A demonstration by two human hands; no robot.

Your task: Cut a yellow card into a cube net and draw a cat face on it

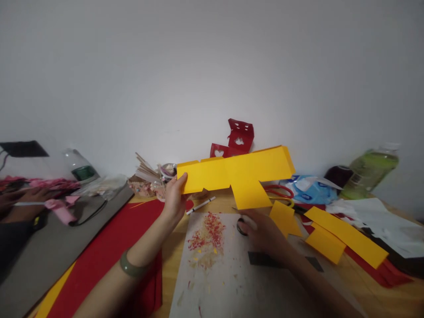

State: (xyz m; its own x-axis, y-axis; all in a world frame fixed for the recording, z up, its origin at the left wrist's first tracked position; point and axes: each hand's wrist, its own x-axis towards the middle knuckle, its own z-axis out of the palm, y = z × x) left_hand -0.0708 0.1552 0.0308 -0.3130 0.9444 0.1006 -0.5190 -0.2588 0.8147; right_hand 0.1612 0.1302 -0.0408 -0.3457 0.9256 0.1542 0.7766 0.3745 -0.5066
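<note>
A yellow card cut-out (212,172) with folded edge flaps and a tab pointing down is held up above the table. My left hand (175,198) pinches its left end. Below the tab, my right hand (261,232) is closed around small scissors (241,226), with a finger through the dark handle loop; most of the blades are hidden. A white mat (205,291) lies under my hands, strewn with red and yellow scraps (210,232). Behind the yellow card stands a red cut-out card (241,134) with heart-shaped and other holes.
Yellow card pieces (347,236), red-handled scissors (280,191), a blue packet (309,190) and a green bottle (371,170) are at the right. Red sheets (115,251) lie at the left, beside a grey board (62,247). Another person's hands (28,203) work at the far left.
</note>
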